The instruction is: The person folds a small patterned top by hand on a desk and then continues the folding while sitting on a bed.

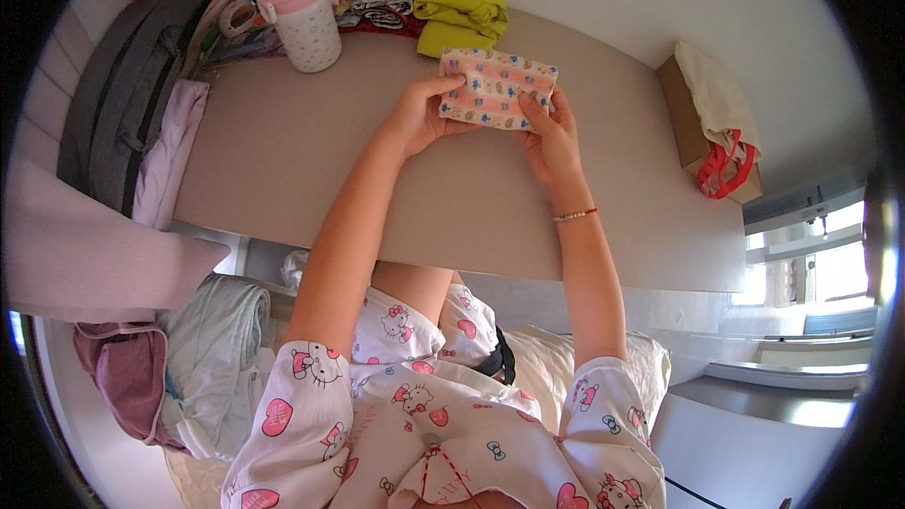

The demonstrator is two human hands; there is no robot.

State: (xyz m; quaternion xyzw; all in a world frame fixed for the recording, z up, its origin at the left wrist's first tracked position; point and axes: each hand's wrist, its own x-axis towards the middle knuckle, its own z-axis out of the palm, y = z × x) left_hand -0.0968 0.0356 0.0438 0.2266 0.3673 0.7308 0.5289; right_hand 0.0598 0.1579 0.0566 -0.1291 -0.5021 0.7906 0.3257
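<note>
Both of my hands hold a small folded cloth point(497, 88) with pink and white stripes and a printed pattern, raised over the table. My left hand point(426, 113) grips its left end, the thumb lying on top. At the right end, my right hand point(548, 127) presses its thumb on the face, with fingers behind. A folded yellow-green cloth point(463, 0) lies just beyond it on the table point(481, 205). Whether the piece is a flat cloth or a small pouch, I cannot tell.
A white bottle with a pink lid point(307, 25), a tape roll point(238, 18) and folded patterned fabrics point(382, 0) stand or lie at the back left. A grey bag point(134, 99) is at the left. At the right is a cardboard box point(682, 120) with a cream cloth bag point(717, 95).
</note>
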